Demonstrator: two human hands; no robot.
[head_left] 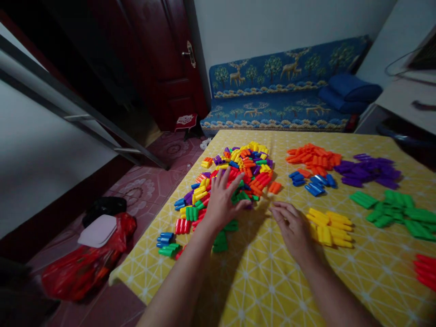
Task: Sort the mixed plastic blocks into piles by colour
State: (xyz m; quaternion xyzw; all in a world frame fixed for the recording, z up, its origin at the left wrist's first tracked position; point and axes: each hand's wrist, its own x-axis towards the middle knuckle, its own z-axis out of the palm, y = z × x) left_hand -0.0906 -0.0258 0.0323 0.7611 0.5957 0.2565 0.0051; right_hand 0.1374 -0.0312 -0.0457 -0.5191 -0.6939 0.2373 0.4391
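Observation:
My left hand point(221, 202) is spread open over a mixed pile of plastic building pieces point(245, 165) in red, yellow, orange, green, blue and purple, its fingers on or just above them. To the right of the pile, my right hand point(291, 225) hovers over the tablecloth with its fingers curled together; whatever they may hold is hidden. Right beside that hand lies a group of yellow pieces point(332, 228). Single-colour groups spread farther right: orange pieces point(313, 156), blue pieces point(316, 184), purple pieces point(369, 170), green pieces point(402, 213) and red pieces point(425, 270).
A yellow patterned cloth point(269, 286) covers the table. Behind it stands a blue sofa point(269, 97) with deer motifs, and a dark red door point(166, 59). On the floor at left are a red plastic bag point(81, 272) and a pale lid point(98, 230). A metal ladder point(81, 104) leans nearby.

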